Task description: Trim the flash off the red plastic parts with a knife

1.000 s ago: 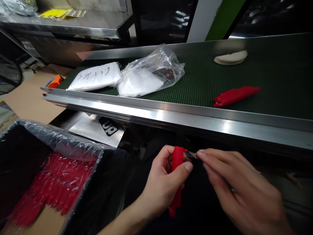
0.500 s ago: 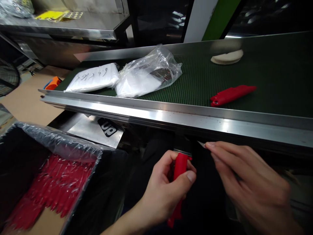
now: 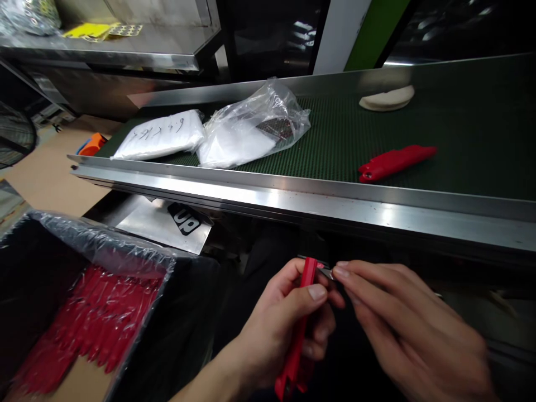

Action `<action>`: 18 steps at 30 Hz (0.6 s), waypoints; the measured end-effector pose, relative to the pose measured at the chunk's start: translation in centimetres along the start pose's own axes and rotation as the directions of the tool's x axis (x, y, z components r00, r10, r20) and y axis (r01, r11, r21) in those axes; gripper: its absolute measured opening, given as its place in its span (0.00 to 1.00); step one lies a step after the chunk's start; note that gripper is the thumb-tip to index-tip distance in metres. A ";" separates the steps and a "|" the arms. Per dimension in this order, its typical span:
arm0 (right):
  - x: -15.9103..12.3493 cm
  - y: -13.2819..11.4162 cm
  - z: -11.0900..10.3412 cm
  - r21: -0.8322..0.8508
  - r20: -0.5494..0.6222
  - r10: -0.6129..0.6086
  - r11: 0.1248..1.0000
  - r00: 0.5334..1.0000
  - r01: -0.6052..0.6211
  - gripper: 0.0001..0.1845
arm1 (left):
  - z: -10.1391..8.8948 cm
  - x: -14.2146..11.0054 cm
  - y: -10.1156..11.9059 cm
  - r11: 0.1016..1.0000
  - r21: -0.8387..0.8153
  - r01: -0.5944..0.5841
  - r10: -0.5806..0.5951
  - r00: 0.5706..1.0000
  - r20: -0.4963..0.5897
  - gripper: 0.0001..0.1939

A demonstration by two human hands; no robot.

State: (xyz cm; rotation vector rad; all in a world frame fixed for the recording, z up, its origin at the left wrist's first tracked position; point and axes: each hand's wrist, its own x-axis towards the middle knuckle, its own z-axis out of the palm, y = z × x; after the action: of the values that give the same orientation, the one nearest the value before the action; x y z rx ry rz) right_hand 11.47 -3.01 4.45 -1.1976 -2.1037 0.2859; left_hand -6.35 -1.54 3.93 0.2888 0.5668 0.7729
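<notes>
Through my remote view, the left hand [image 3: 278, 315] gripped a red part [image 3: 297, 338], tilted, thumb across it. The right hand [image 3: 414, 318] pinched a small blade [image 3: 325, 272] beside its upper end; contact I couldn't confirm. I judged shallow strokes best, angled off the left fingertips, the part braced firmly. Beyond, another part [image 3: 396, 163] lay on the green belt [image 3: 335, 137].

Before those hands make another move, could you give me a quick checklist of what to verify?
1. Red part gripped in the left hand: ok.
2. Small blade pinched in the right hand: ok.
3. Left hand well clear of the small blade: not ok, its fingers are close by.
4. Blade tip touching the red part: cannot tell.
5. Loose red piece apart from both hands, on the green belt: ok.
</notes>
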 end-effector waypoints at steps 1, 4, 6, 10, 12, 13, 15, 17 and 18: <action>0.0 0.0 0.0 -0.004 0.003 0.004 1.000 1.000 -0.004 0.23 | 0.0 0.0 0.0 1.000 -0.018 0.007 -0.007 1.000 -0.004 0.11; 0.0 0.0 0.0 -0.016 0.028 -0.002 1.000 1.000 0.002 0.24 | -0.2 0.2 0.0 0.998 -0.050 0.030 -0.030 0.999 0.011 0.12; 0.1 0.0 0.0 -0.017 0.032 -0.019 1.000 0.999 0.019 0.24 | -0.4 0.2 -0.1 0.998 -0.057 0.039 -0.037 0.999 0.036 0.11; 0.0 -0.1 0.0 -0.018 0.015 0.001 1.000 1.000 0.000 0.26 | -0.5 0.2 -0.2 0.998 -0.060 0.030 -0.027 0.998 0.052 0.11; -0.1 0.0 -0.1 -0.021 0.023 0.009 1.000 1.000 -0.008 0.26 | -0.4 0.2 -0.2 0.998 -0.067 0.024 -0.020 0.998 0.054 0.10; -0.2 0.0 -0.2 -0.023 0.025 0.007 1.000 1.000 -0.006 0.26 | -0.4 0.2 -0.3 0.997 -0.068 0.026 -0.022 0.998 0.055 0.10; -0.3 0.0 -0.3 -0.026 0.021 0.005 1.000 1.000 -0.004 0.26 | -0.4 0.1 -0.3 0.997 -0.066 0.033 -0.030 0.998 0.055 0.11; -0.4 0.0 -0.4 -0.027 0.023 0.000 1.000 1.000 0.000 0.26 | -0.4 0.1 -0.3 0.998 -0.060 0.033 -0.030 0.998 0.059 0.11; -0.5 0.0 -0.4 -0.028 0.023 0.003 1.000 1.000 -0.002 0.26 | -0.4 0.1 -0.3 0.998 -0.057 0.033 -0.029 0.998 0.064 0.10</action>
State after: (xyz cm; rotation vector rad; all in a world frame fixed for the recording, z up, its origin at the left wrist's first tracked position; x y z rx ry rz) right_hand 11.87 -3.47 4.55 -1.2189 -2.1332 0.2734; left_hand -6.39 -1.62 3.42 0.2493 0.4874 0.7467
